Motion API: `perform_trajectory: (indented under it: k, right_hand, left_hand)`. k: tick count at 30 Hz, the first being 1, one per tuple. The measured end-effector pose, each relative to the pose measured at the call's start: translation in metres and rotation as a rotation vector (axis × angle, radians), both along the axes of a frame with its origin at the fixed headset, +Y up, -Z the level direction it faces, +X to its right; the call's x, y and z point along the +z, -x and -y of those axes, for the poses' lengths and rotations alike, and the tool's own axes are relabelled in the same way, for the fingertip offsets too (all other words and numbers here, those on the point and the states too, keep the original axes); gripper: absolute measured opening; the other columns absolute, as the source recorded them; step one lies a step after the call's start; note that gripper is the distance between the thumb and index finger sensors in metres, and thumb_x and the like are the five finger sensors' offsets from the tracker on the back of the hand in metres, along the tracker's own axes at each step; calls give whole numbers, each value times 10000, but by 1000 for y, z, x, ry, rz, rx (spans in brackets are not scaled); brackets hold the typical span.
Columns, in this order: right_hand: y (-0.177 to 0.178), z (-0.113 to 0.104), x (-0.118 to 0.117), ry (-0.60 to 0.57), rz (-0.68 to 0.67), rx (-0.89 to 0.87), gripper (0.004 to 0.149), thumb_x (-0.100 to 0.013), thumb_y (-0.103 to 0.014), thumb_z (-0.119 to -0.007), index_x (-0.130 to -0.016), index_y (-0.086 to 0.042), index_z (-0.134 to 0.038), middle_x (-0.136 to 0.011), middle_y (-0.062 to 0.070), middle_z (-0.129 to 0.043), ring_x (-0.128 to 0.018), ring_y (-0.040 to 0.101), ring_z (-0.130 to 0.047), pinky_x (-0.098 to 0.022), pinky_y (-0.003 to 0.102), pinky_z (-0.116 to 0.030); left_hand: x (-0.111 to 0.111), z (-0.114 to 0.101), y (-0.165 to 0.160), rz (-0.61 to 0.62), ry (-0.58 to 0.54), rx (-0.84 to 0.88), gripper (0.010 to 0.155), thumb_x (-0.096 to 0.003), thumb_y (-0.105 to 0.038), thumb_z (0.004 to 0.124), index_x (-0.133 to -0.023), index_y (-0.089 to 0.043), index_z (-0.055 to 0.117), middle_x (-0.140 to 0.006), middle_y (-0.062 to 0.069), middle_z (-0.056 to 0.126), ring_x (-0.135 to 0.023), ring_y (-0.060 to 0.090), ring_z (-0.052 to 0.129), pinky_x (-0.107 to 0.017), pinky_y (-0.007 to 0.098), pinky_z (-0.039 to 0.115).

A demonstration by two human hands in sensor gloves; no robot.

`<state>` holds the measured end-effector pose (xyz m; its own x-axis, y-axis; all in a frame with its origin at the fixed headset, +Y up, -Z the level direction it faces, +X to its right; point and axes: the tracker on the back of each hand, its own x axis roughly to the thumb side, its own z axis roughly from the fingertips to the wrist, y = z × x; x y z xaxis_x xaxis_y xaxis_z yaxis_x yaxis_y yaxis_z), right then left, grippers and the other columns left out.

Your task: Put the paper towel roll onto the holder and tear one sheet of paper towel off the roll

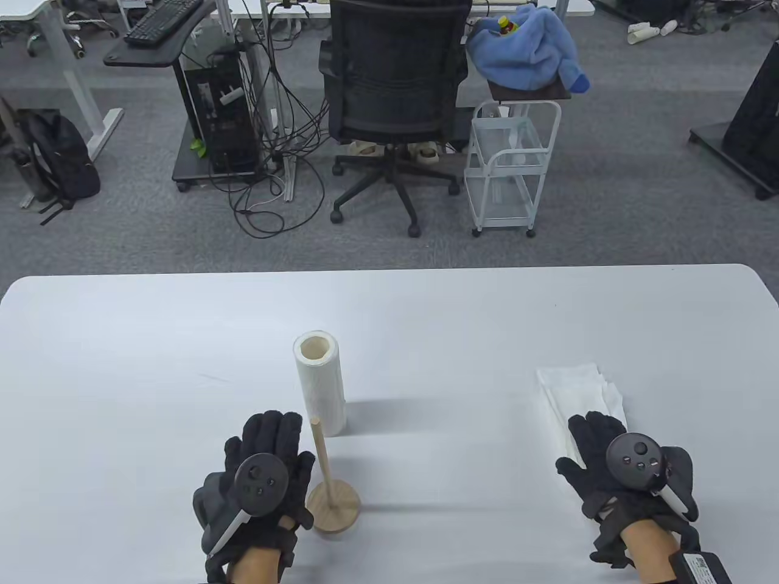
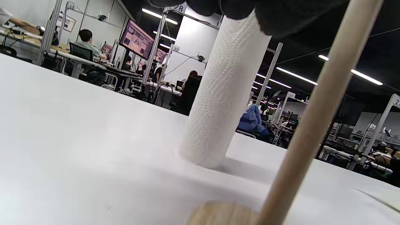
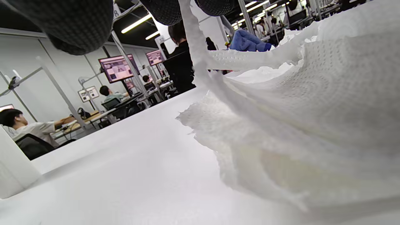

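grey carpet [image 1: 608, 201] | black office chair [image 1: 395, 91] (empty) | white cart [image 1: 511, 170]

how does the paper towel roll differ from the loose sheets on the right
The paper towel roll stands upright as a tight cylinder; the loose sheets lie flat and rumpled. The roll stands untouched beside the holder; the right hand rests on the sheets. Both are white embossed paper.

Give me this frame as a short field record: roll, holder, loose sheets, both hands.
roll: paper towel roll upright on table, not on holder
holder: wooden holder bare, just in front of roll
loose sheets: paper towel sheets lying at right
left hand: left hand flat beside holder, holds nothing
right hand: right hand fingers on sheets' near edge
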<state>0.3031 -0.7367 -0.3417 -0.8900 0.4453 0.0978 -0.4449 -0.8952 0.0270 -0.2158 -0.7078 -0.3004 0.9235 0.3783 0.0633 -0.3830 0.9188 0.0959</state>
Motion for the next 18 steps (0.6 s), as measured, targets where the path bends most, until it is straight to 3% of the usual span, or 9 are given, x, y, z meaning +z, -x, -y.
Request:
perform_trajectory:
  k: [14, 18]
  right_hand:
    - [-4, 3, -3, 17, 6, -43, 743, -467, -539, -738, -1070, -258, -406, -1132, 179, -317, -1061, 469, -275, -735, 642, -316]
    - [-4, 4, -3, 19, 8, -41, 743, -466, -539, -738, -1069, -257, -407, -1131, 178, -321, -1060, 470, -274, -735, 643, -316]
  left_hand:
    - [4, -4, 13, -20, -25, 112, 661, -517, -435, 645, -1082, -301, 329, -1132, 24, 275, -1096, 389, 321, -757, 676, 317]
    - [12, -15, 22, 27, -74, 216, 647, -518, -402, 657, -1076, -277, 355, -1109, 38, 334, -1038, 384, 470, -760, 644, 394]
